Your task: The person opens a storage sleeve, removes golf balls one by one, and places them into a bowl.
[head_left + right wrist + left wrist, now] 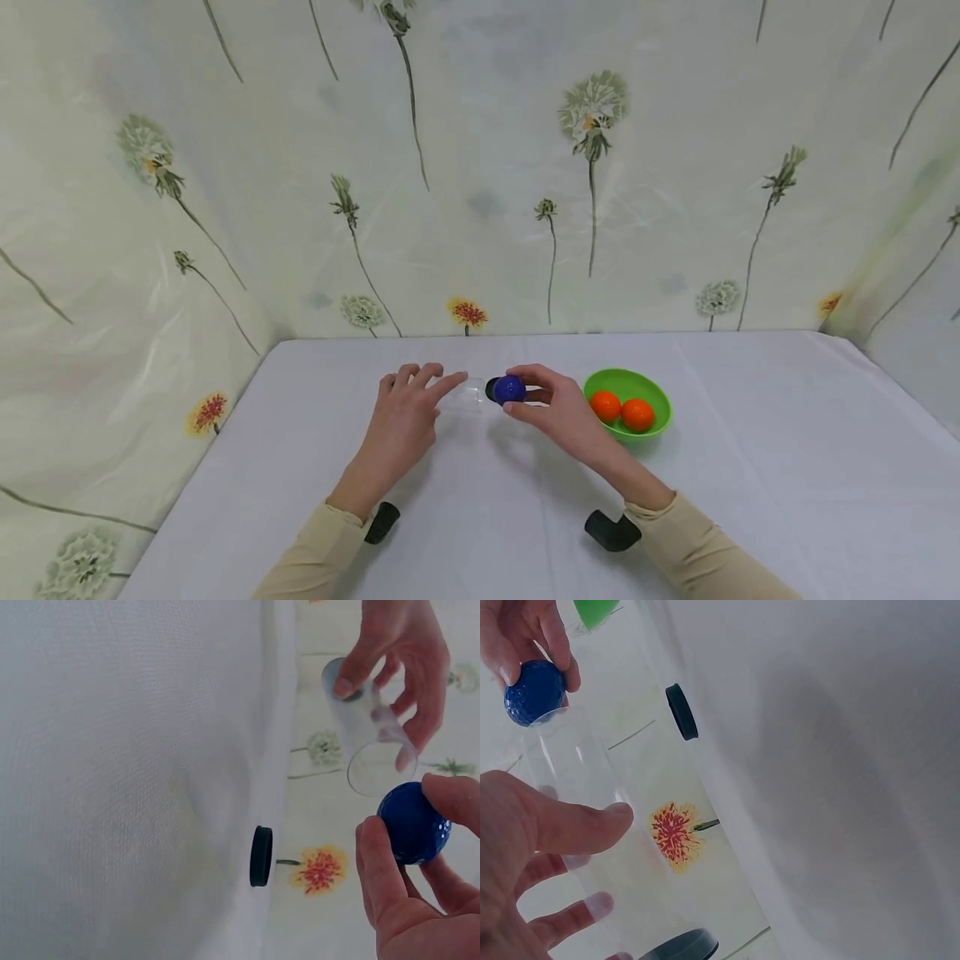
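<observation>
My left hand [405,408] holds a clear cylindrical container [468,396] on its side, thumb and fingers on either side of the wall. Its open mouth points toward my right hand [551,408]. Between thumb and fingertips the right hand pinches a shiny dimpled blue ball [510,389], like a golf ball. The ball is right at the container's rim, overlapping it slightly in the left wrist view. Behind the ball, a dark round lid [261,856] stands beyond both hands, seen nearly edge-on in the wrist views. Nothing shows inside the container.
Right of the right hand sits a green bowl [626,379] with two orange balls [637,415] in it. A white cloth [787,467] covers the table. Behind rises a curtain [487,208] printed with dandelions. Black camera mounts [612,531] show beneath the wrists.
</observation>
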`<action>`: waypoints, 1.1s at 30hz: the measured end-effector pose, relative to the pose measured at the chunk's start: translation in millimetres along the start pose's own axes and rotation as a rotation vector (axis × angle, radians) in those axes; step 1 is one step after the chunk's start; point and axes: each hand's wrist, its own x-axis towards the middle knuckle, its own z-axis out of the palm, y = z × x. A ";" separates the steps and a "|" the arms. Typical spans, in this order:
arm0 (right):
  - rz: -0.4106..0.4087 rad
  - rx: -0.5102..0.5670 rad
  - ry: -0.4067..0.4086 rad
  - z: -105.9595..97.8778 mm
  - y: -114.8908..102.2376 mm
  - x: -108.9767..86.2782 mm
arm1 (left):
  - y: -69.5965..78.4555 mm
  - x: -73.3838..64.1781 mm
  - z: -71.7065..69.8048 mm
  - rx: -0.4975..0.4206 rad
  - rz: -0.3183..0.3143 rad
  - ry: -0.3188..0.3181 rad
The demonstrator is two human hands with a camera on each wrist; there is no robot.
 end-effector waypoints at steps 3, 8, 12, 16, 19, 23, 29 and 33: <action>-0.003 -0.012 0.008 -3.6 -1.2 -1.4 | -1.5 -0.2 0.6 -0.003 0.007 -0.003; 0.019 -0.011 0.030 -9.6 -0.8 -5.0 | -2.4 -0.2 2.1 -0.004 0.013 0.000; 0.033 -0.014 0.057 -14.3 0.6 -7.9 | -2.7 0.2 2.0 0.001 0.029 0.024; 0.036 -0.012 0.086 -20.6 1.2 -11.6 | -3.6 -0.4 2.3 0.008 0.038 0.049; 0.037 0.000 0.088 -26.3 1.4 -14.4 | -4.4 -1.8 3.2 0.012 0.038 0.057; 0.024 0.015 0.094 -34.0 0.9 -16.8 | -6.1 -3.0 3.6 0.020 0.049 0.065; 0.000 -0.012 0.133 -46.9 2.4 -20.2 | -8.2 -4.1 4.6 0.020 0.049 0.054; -0.011 -0.045 0.162 -54.4 4.0 -23.5 | -8.8 -4.6 5.0 0.024 0.034 0.043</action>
